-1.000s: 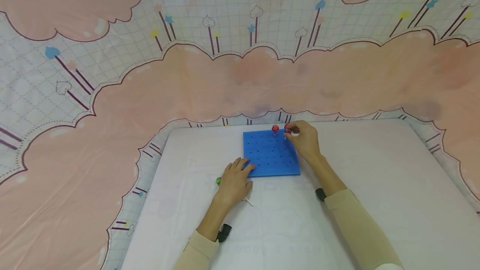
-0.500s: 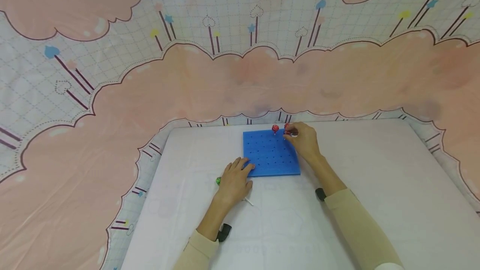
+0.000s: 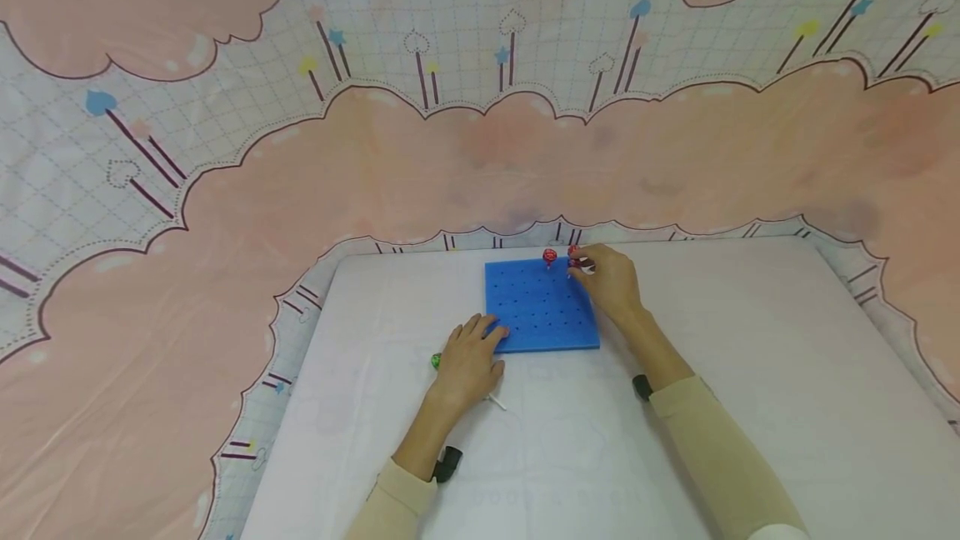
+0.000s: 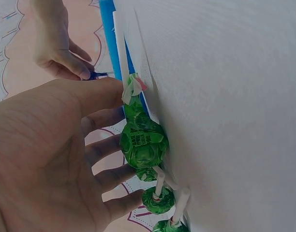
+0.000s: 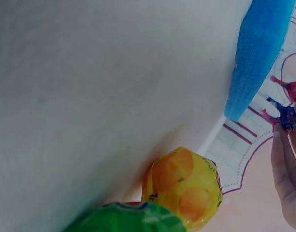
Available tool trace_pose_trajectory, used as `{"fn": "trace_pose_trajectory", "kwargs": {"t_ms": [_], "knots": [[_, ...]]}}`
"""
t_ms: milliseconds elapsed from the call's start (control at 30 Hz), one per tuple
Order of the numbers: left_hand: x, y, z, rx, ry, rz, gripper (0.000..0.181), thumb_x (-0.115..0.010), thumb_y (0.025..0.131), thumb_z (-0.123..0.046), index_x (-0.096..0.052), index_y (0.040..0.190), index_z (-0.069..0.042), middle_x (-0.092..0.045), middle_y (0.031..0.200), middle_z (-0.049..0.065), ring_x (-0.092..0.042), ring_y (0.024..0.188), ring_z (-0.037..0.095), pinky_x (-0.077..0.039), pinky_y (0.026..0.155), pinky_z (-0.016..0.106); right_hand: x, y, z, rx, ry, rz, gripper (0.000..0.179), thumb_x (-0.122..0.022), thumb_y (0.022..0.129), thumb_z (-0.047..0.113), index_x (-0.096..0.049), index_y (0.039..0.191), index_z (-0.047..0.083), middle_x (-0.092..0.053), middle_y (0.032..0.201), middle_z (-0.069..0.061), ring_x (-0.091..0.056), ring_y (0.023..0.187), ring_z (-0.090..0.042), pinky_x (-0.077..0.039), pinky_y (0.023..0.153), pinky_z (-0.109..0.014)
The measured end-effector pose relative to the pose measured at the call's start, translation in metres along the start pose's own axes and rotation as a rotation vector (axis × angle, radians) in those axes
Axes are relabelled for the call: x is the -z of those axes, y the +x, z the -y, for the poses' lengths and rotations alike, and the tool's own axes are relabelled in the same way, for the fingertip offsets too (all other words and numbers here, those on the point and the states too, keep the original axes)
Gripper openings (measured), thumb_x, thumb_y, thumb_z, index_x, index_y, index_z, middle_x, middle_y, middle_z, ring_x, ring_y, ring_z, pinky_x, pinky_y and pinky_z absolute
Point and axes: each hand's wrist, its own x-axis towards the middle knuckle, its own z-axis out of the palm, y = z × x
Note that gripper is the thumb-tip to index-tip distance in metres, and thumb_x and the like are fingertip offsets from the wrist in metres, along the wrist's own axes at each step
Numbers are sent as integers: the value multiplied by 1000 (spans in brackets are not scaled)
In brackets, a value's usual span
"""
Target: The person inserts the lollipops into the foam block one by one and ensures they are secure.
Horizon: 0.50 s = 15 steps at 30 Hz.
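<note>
Lollipops (image 3: 550, 255) in red wrap stand at the far edge of the blue board (image 3: 536, 311) in my faraway head view. My left hand (image 3: 468, 365) touches its near left corner; my right hand (image 3: 611, 280) is at its far right corner. In the left wrist view, my left hand's fingers are loose, and green lollipops (image 4: 144, 145) lie just before the board. In the right wrist view, my right hand's fingers pinch a blue lollipop (image 5: 288, 117) by the board, and a yellow lollipop (image 5: 186, 186) sits on its near side.
</note>
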Motion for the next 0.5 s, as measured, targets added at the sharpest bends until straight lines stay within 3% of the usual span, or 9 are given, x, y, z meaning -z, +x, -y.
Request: {"fn": "trace_pose_trajectory", "kwargs": {"t_ms": [500], "knots": [[-1,0,0,-2,-1,-6,48,-75,96,-22,-63,142,-14,-50,156,14,-41,148,40,-36,119,60,4,-1,-3,45,-49,-28,27,-83,91,17,-77,116,7,-74,120,-12,-73,99,-29,-62,81,-45]]}}
